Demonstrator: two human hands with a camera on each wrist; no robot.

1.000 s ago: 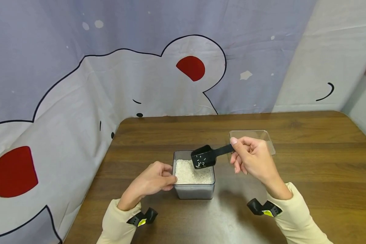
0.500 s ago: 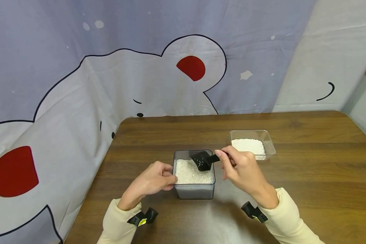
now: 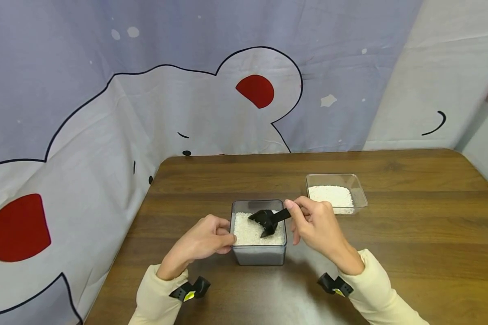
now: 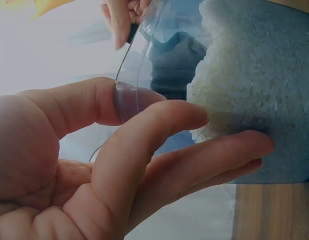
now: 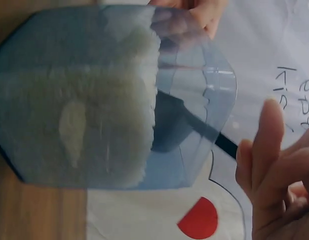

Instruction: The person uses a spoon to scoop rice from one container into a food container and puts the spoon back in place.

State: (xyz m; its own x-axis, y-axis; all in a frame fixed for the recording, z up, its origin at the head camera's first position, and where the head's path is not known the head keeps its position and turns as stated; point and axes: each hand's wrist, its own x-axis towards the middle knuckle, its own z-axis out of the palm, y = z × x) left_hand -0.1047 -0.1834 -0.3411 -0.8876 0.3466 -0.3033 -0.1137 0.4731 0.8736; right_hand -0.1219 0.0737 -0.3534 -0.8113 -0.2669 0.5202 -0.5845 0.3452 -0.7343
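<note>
A translucent grey-blue container (image 3: 258, 256) of white rice (image 3: 246, 229) stands on the table. My left hand (image 3: 205, 239) grips its left wall, thumb over the rim and fingers against the outside, as the left wrist view shows. Between thumb and fingers my right hand (image 3: 319, 230) pinches the handle of a black scoop (image 3: 265, 220). The scoop's head is inside the container, its edge in the top of the rice. Through the clear wall in the right wrist view, the scoop (image 5: 169, 125) shows at the rice surface.
Behind my right hand sits a shallow clear tray (image 3: 358, 198) with some white rice (image 3: 331, 195) in it. The brown wooden table (image 3: 211, 180) ends at a printed cloth (image 3: 162, 104) hanging along its back and left.
My right hand has moved left and turned the scoop over, bringing its head down onto the rice. The tray's rice has come into view. My left hand stays on the container.
</note>
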